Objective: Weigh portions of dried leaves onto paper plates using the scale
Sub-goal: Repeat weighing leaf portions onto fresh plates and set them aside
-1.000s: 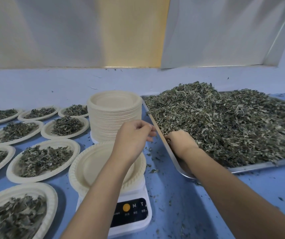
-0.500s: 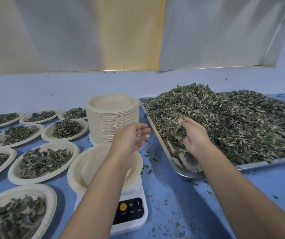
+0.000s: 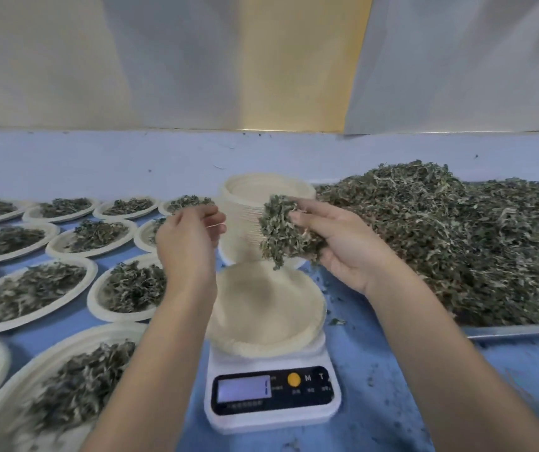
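A white digital scale (image 3: 271, 399) sits in front of me with a bare paper plate (image 3: 264, 311) on its platform. My right hand (image 3: 336, 246) grips a handful of dried leaves (image 3: 282, 231) above the plate's far edge. My left hand (image 3: 189, 236) hovers over the plate's left side with its fingers loosely curled and nothing in it. To the right, a metal tray (image 3: 516, 331) holds the big heap of dried leaves (image 3: 457, 243).
A tall stack of paper plates (image 3: 245, 220) stands behind the scale. Several filled plates (image 3: 26, 291) cover the blue table (image 3: 385, 415) on the left. Loose leaf crumbs lie around the scale. A pale wall runs along the back.
My right hand lifted a handful of leaves out of the tray and carried it left over the plate on the scale. My left hand stayed near the plate, fingers loosened.
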Demonstrator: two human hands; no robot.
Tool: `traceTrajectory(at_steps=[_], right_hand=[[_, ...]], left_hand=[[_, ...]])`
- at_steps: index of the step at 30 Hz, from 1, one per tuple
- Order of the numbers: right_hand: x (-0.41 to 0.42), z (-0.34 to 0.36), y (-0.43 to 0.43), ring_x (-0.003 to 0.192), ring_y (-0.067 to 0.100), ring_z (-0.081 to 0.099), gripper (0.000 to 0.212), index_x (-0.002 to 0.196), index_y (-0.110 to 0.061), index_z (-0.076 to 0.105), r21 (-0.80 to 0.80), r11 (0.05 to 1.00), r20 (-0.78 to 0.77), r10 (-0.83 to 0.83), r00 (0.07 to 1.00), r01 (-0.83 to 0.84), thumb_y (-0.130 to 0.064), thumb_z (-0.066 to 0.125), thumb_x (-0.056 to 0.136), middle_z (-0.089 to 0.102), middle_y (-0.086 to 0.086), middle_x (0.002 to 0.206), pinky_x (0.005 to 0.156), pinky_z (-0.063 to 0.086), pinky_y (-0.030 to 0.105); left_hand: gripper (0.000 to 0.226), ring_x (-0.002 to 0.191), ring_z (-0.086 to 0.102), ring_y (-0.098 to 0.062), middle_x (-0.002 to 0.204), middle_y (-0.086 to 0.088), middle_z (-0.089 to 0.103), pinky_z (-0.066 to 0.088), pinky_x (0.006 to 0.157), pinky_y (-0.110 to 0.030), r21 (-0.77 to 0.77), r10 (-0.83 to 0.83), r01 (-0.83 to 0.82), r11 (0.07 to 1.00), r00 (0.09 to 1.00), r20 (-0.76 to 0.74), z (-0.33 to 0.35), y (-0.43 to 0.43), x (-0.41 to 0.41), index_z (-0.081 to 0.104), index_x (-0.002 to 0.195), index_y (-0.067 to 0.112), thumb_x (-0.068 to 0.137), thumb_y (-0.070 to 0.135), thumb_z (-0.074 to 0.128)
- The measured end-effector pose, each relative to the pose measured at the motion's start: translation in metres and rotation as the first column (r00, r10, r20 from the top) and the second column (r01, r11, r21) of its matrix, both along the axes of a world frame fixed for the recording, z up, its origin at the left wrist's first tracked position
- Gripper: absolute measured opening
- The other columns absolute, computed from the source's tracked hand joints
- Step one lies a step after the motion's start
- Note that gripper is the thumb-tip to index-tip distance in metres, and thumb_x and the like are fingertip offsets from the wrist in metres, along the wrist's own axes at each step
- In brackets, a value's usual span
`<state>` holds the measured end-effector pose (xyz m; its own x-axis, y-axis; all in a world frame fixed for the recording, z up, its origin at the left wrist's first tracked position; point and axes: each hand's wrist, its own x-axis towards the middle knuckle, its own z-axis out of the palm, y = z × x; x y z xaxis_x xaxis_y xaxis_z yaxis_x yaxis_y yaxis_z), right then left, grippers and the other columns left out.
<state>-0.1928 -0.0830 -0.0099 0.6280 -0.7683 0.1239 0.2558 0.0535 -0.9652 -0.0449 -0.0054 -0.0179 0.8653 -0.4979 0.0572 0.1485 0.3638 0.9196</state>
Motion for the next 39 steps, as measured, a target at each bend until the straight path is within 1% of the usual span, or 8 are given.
traceTrajectory(at_steps=[3, 6, 9, 15, 20, 25, 32, 39], right_hand=[[0.015, -0.005, 0.012, 0.069, -0.009, 0.061, 0.020, 0.097, -0.029, 0.072, -0.358, 0.932, -0.303, -0.060, 0.951, -0.055, -0.012, 0.065, 0.089, 0.069, -0.019, 0.078, 0.063, 0.048, 0.006], [0.023, -0.006, 0.022, 0.086, -0.004, 0.062, 0.023, 0.108, -0.032, 0.071, -0.597, 0.770, -0.537, -0.174, 0.825, -0.226, -0.019, 0.066, 0.089, 0.068, -0.022, 0.096, 0.078, 0.050, 0.015], [0.027, -0.007, 0.029, 0.106, 0.001, 0.056, 0.030, 0.115, -0.029, 0.069, -0.677, 0.672, -0.600, -0.268, 0.754, -0.300, -0.018, 0.067, 0.088, 0.065, -0.014, 0.119, 0.085, 0.041, 0.010], [0.027, -0.011, 0.028, 0.099, 0.002, 0.060, 0.026, 0.112, -0.034, 0.070, -0.582, 0.702, -0.714, -0.198, 0.672, -0.411, -0.034, 0.067, 0.086, 0.066, -0.018, 0.110, 0.081, 0.045, 0.009], [0.027, -0.013, 0.024, 0.103, 0.011, 0.064, 0.023, 0.102, -0.035, 0.072, -0.568, 0.768, -0.624, -0.168, 0.763, -0.296, -0.047, 0.058, 0.089, 0.070, -0.008, 0.111, 0.099, 0.047, 0.034], [0.023, -0.010, 0.021, 0.104, -0.013, 0.057, 0.023, 0.096, -0.035, 0.074, -0.528, 0.842, -0.417, -0.145, 0.897, -0.109, -0.039, 0.051, 0.095, 0.068, -0.024, 0.108, 0.088, 0.037, 0.012], [0.027, -0.011, 0.025, 0.099, -0.008, 0.062, 0.025, 0.091, -0.031, 0.074, -0.486, 0.874, -0.217, -0.143, 0.966, 0.020, -0.029, 0.050, 0.097, 0.072, -0.019, 0.099, 0.095, 0.042, 0.019], [0.041, -0.017, 0.031, 0.098, -0.005, 0.062, 0.028, 0.088, -0.034, 0.072, -0.504, 0.861, -0.110, -0.147, 0.983, 0.072, -0.019, 0.049, 0.097, 0.072, -0.016, 0.095, 0.087, 0.043, 0.012]], left_hand=[[0.023, 0.053, 0.054, -0.013, 0.066, -0.002, 0.065, 0.038, 0.040, -0.014, -0.072, 0.064, -0.067, 0.995, 0.997, -0.048, 0.003, 0.007, 0.011, 0.062, 0.076, 0.009, 0.086, 0.004, 0.042], [0.025, 0.054, 0.054, -0.013, 0.063, 0.000, 0.064, 0.037, 0.039, -0.013, -0.075, 0.065, -0.068, 0.995, 0.997, -0.044, 0.005, 0.007, 0.013, 0.062, 0.075, 0.009, 0.086, 0.004, 0.040], [0.024, 0.051, 0.052, -0.013, 0.065, -0.002, 0.063, 0.037, 0.041, -0.015, -0.071, 0.045, -0.046, 0.996, 0.999, -0.023, 0.005, 0.005, 0.009, 0.060, 0.075, 0.008, 0.087, 0.004, 0.039], [0.025, 0.048, 0.052, -0.012, 0.065, -0.002, 0.064, 0.037, 0.041, -0.014, -0.067, 0.031, -0.032, 0.997, 0.999, -0.017, 0.003, 0.005, 0.006, 0.061, 0.075, 0.009, 0.089, 0.006, 0.042], [0.024, 0.048, 0.052, -0.011, 0.066, -0.002, 0.064, 0.037, 0.044, -0.015, -0.047, 0.013, -0.015, 0.999, 1.000, -0.027, 0.002, 0.006, 0.006, 0.062, 0.077, 0.009, 0.088, 0.007, 0.040], [0.025, 0.049, 0.054, -0.010, 0.070, -0.002, 0.066, 0.038, 0.047, -0.016, -0.021, -0.010, 0.010, 1.000, 1.000, -0.022, 0.002, 0.006, 0.005, 0.063, 0.079, 0.010, 0.089, 0.009, 0.040], [0.028, 0.059, 0.059, -0.011, 0.072, -0.003, 0.067, 0.047, 0.060, -0.020, -0.015, -0.123, 0.122, 0.992, 0.986, -0.111, 0.001, 0.005, 0.002, 0.063, 0.081, 0.008, 0.095, 0.012, 0.039], [0.025, 0.084, 0.060, -0.022, 0.094, -0.012, 0.060, 0.051, 0.078, -0.032, -0.152, -0.526, 0.509, 0.847, 0.767, -0.368, 0.011, 0.003, -0.018, 0.055, 0.095, 0.007, 0.098, 0.021, 0.034]])
